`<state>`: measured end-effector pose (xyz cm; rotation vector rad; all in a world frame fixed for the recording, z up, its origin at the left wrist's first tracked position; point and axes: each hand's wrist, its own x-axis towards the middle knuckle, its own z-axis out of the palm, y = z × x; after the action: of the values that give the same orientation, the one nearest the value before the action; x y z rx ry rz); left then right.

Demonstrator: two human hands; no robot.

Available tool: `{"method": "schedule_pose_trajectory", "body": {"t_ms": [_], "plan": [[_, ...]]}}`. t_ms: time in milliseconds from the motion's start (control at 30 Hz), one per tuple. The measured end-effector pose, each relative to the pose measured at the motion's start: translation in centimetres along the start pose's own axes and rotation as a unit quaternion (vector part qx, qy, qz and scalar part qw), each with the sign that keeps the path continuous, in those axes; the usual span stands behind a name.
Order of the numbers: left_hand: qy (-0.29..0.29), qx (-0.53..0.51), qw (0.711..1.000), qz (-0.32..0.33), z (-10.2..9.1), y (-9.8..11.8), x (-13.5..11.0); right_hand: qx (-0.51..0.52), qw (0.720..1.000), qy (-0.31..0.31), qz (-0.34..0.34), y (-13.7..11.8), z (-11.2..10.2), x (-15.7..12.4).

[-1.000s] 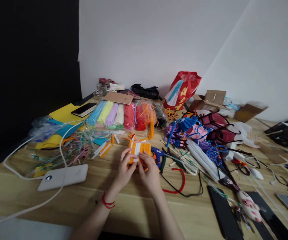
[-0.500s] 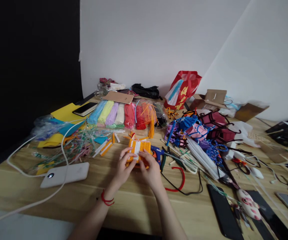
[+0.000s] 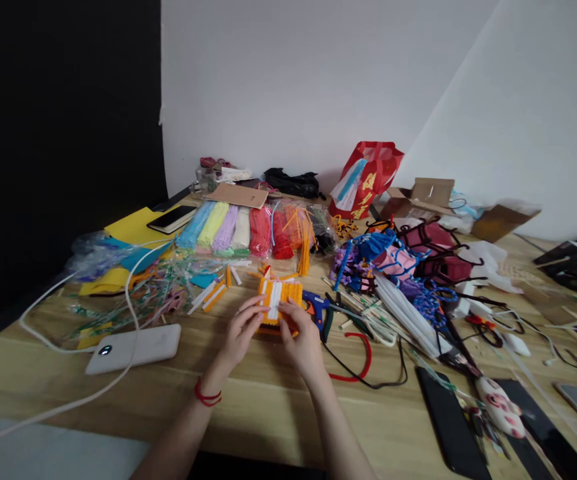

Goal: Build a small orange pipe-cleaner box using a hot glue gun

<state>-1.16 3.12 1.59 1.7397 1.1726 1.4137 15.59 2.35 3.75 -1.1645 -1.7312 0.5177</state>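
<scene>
- Left hand (image 3: 238, 331): fingers bent at the panel (image 3: 283, 295)'s left edge.
- Right hand (image 3: 301, 339): fingers curled on its right; cannot tell whether either hand grips.
- Panel: between them, white stripe (image 3: 274, 297) pointing forward.

I'm at a craft workspace, whether home or studio I can't tell: on my pale wood-grain table (image 3: 258, 420), bundles of fuzzy multicoloured stems in clear plastic (image 3: 241, 230) span the frame's centre, with a fuzzy orange-and-white striped panel (image 3: 291, 292) and a blue plastic glue gun (image 3: 317, 305) below them.
</scene>
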Motion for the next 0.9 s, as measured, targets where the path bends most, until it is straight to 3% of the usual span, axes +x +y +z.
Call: {"method": "schedule_pose_trajectory", "body": {"t_ms": [133, 367, 533, 700, 900], "plan": [[-0.015, 0.039, 0.998, 0.051, -0.2, -0.5, 0.1, 0.001, 1.0, 0.003, -0.002, 0.0, 0.0, -0.1], [0.022, 0.122, 0.985, 0.12, 0.4, -1.4, 0.0, 0.004, 1.0, 0.0, 0.003, -0.2, -0.2, 0.0], [0.025, 0.119, 0.988, 0.098, 0.8, -0.9, -0.3, 0.003, 1.0, 0.0, -0.002, -0.3, 0.0, 0.0], [0.08, 0.139, 0.985, 0.063, 2.2, -0.2, -0.2, 0.003, 1.0, 0.014, -0.004, -0.4, 0.0, 0.0], [0.104, 0.139, 0.982, 0.071, 3.2, -0.1, 0.1, 0.016, 0.999, 0.042, 0.008, 0.1, 0.0, -0.1]]}}
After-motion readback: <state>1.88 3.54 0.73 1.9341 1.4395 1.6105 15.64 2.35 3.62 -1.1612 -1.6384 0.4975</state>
